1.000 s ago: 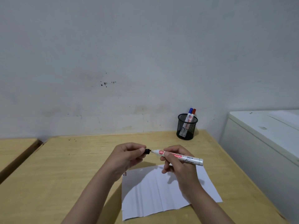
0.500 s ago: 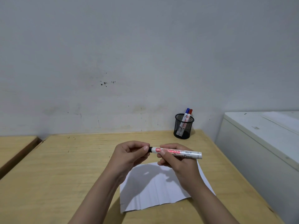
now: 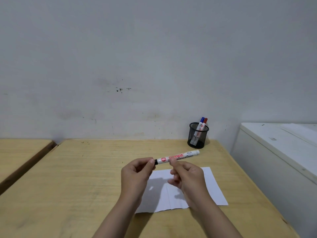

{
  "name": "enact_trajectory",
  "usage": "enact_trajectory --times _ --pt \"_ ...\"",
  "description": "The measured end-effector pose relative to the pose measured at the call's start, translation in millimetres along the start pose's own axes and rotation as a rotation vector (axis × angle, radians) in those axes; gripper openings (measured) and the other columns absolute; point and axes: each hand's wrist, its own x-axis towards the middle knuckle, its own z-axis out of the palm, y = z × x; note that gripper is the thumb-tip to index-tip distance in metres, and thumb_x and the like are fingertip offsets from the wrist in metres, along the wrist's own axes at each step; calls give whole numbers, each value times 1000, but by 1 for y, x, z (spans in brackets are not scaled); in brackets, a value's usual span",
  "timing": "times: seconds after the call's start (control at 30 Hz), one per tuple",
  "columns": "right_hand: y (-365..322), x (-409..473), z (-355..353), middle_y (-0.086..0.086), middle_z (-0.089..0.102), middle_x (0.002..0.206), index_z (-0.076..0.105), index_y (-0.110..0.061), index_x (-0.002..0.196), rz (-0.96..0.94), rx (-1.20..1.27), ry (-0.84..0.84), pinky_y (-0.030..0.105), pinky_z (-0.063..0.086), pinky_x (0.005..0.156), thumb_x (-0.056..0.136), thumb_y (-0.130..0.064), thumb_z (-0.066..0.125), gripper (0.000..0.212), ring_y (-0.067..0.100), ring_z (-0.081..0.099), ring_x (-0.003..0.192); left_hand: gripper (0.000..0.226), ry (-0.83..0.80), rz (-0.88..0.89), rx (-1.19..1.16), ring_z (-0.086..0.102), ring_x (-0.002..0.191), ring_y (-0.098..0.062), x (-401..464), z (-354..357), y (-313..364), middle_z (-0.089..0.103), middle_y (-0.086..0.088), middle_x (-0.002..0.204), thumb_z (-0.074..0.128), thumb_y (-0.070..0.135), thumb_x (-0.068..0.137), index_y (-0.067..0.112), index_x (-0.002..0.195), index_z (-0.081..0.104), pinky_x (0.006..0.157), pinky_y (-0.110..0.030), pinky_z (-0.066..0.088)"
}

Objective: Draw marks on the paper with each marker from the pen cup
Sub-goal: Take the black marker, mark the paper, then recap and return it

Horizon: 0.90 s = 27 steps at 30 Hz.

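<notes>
Left hand (image 3: 137, 170) pinches black cap (image 3: 156, 161) | right hand (image 3: 187, 176) grips marker (image 3: 178, 156) above paper (image 3: 212, 186) | cup (image 3: 197, 136) holds two markers (image 3: 202, 123)

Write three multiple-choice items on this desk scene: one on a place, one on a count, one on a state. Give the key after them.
1. Where does the pen cup stand?
A. at the desk's far right corner
B. on the paper
C. on the white cabinet

2. How many markers stand in the cup?
A. none
B. two
C. four

3. How is the white marker held?
A. lying free on the paper
B. standing in the cup
C. in both hands, above the paper

Key: 1 A, the cup sits on the desk by the wall. 2 B, a blue cap and a red cap stick out. 3 C, the left hand pinches its black end, the right hand its barrel, over the paper.
</notes>
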Motion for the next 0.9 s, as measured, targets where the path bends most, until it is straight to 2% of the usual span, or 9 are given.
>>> enact_trajectory --times 0.1,0.17,0.23,0.3,0.37,0.43,0.57,0.73,0.9 --pt "-2 -7 -8 3 62 60 70 -8 77 -205 -197 34 22 53 51 74 -15 79 12 13 59 48 5 50 111 143 67 77 -20 -11 -5 4 74 -7 76 70 9 78 13 78 73 67 -21 54" --pt "-3 -9 -11 -5 66 71 71 -14 86 -448 -405 -1 14 51 62 69 -11 82 20 6 62 65 6 46 162 198 68 77 -20 -17 -6 6 74 -7 77 70 9 77 14 76 73 64 -16 52" --pt "-3 -8 -14 -20 65 83 71 -22 91 -687 -706 -44 10 47 73 68 -14 81 26 3 61 82 8 21 200 232 68 76 -20 -21 -4 8 74 -3 73 71 10 77 17 74 73 66 -20 53" --pt "-6 -4 -19 -22 67 82 72 -25 90 -847 -887 -56 25 50 77 68 -22 77 22 4 60 84 9 -11 241 251 67 74 -18 -23 1 10 73 0 70 71 11 77 19 73 72 66 -19 51" --pt "-13 1 -24 -15 71 80 72 -25 92 -942 -962 -59 38 52 72 70 -26 74 22 9 62 78 8 -45 292 258 65 72 -15 -22 8 14 73 2 72 72 14 77 21 77 72 61 -11 49" --pt "-21 7 -32 -11 69 80 68 -24 104 -985 -989 -94 37 53 69 74 -23 72 30 8 62 74 11 -75 341 274 64 71 -12 -18 18 18 71 0 71 71 18 78 24 87 70 59 -7 47" --pt "-44 29 -54 -7 63 78 55 -25 127 -981 -863 0 18 52 67 80 -11 70 51 10 61 68 20 -133 401 341 63 80 1 0 44 22 70 6 86 69 26 79 22 98 67 67 -5 47" --pt "-81 89 -79 -1 58 66 58 -29 114 -874 -607 280 7 45 57 76 1 67 48 8 53 50 26 -181 449 493 59 97 -3 50 86 8 65 8 103 67 32 79 21 103 64 81 -18 44" --pt "-98 169 -96 -2 59 63 54 -21 110 -805 -512 495 5 44 56 75 -2 67 42 3 57 50 36 -230 467 648 53 109 -13 111 150 -13 59 0 116 65 32 82 14 112 58 87 -20 35"
